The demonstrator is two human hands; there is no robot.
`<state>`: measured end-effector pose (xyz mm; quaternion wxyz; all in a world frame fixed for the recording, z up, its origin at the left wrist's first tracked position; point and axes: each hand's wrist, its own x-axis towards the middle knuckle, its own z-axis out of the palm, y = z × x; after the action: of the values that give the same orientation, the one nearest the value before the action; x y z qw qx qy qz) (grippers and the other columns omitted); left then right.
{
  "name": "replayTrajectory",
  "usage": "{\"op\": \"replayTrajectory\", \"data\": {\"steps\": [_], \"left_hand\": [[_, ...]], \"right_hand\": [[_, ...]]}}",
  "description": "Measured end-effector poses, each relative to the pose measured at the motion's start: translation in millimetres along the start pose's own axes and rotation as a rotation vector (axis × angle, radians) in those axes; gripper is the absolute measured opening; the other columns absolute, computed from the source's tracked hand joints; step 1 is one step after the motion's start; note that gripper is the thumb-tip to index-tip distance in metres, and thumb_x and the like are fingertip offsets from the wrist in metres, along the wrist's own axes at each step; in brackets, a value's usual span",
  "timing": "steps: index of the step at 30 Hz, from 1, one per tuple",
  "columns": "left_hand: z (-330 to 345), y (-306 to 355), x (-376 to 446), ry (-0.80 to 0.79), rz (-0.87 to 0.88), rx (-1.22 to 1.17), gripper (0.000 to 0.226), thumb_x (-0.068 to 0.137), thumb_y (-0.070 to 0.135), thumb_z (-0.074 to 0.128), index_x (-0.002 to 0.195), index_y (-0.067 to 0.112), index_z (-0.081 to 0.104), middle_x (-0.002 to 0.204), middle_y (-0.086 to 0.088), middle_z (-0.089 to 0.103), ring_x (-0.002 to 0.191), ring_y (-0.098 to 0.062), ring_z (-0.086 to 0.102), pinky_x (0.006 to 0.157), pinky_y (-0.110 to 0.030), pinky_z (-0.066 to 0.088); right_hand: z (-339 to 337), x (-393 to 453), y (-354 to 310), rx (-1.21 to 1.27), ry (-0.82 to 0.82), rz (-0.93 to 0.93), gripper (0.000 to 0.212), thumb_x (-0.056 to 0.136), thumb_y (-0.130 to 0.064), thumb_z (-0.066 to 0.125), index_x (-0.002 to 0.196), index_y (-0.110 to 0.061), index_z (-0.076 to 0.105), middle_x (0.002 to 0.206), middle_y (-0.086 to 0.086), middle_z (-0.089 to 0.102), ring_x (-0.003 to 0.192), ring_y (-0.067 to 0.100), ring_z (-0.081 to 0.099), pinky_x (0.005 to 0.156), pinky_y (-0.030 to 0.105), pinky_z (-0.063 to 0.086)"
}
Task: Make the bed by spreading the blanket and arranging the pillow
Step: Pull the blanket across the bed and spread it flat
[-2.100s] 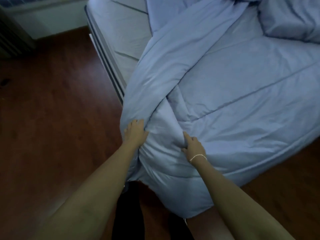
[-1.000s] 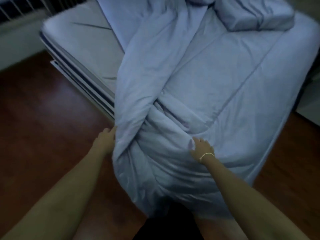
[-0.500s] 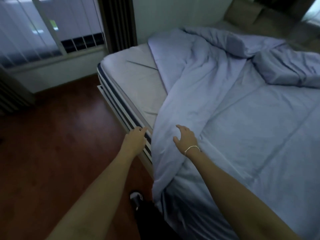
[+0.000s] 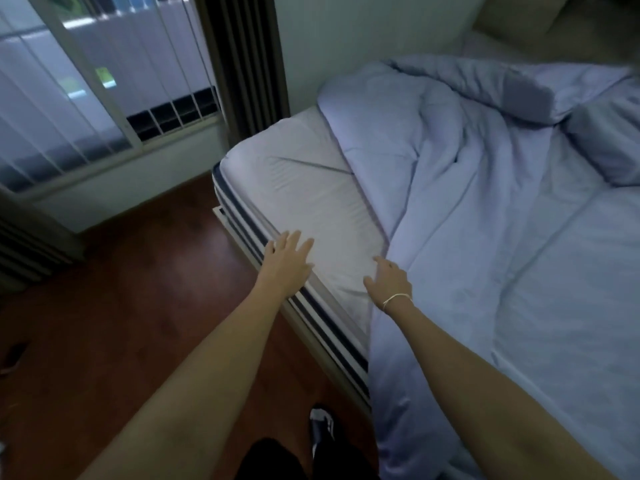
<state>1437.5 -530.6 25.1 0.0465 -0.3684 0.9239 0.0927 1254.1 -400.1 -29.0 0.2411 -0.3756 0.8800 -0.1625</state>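
Fingers of both hands are spreading apart, holding nothing: left hand (image 4: pixel 289 263) hovering at the mattress edge, right hand (image 4: pixel 389 280) reaching just beside the folded edge of the pale blue quilted blanket (image 4: pixel 485 220). That edge is running away from the right fingertips, diagonally up the bed, leaving the grey fitted sheet (image 4: pixel 311 202) bare between both hands. Dark wooden floor (image 4: pixel 121 323) lying below.
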Motion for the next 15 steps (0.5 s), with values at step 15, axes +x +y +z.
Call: {"op": "replayTrajectory", "data": {"steps": [15], "left_hand": [[-64.5,-185.4,226.7,-0.046,0.184,0.06,0.056,0.099,0.043,0.03,0.15,0.023,0.015,0.159,-0.008,0.01,0.147,-0.028,0.009,0.117,-0.048,0.013]], "right_hand": [[8.4,177.6,-131.4,0.047,0.132,0.253,0.058,0.09,-0.038,0.049,0.142,-0.019,0.034,0.148,0.009,0.039,0.134,0.029,0.037,0.11,0.043,0.034]]}}
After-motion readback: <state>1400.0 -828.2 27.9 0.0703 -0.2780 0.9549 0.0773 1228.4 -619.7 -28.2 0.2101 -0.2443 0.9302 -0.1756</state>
